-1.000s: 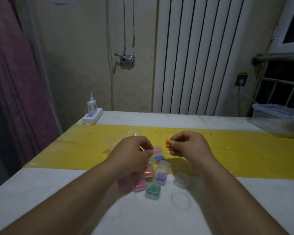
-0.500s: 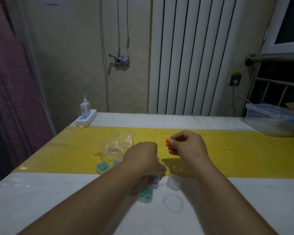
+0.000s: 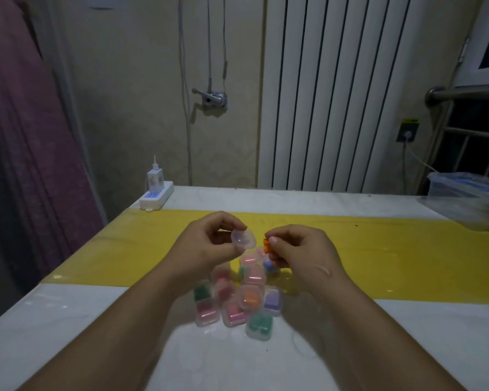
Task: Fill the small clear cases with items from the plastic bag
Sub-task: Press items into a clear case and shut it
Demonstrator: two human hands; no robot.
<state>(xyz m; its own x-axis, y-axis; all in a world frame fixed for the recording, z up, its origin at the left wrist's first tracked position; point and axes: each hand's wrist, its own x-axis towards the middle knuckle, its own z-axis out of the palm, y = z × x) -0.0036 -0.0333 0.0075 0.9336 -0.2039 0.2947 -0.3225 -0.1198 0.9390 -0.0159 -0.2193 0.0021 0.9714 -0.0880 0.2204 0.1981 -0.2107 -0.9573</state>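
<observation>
Left hand point(image 3: 206, 244) raised, now pinching clear case point(image 3: 244, 239); right hand point(image 3: 297, 249) pinching orange items point(image 3: 266, 245) over yellow-striped table point(image 3: 407, 249).

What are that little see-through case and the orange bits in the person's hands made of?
The small clear case, held by the left hand, looks like thin hard plastic: glossy, see-through, with rounded moulded corners. The orange pieces, pinched by the right hand, look matte and soft, perhaps foam, like earplugs; they are too small and too hidden by the fingers to be sure.

Filled cases point(image 3: 239, 301) crowd the table point(image 3: 68, 320) under both wrists; bare tabletop lies left, right and nearer
</observation>
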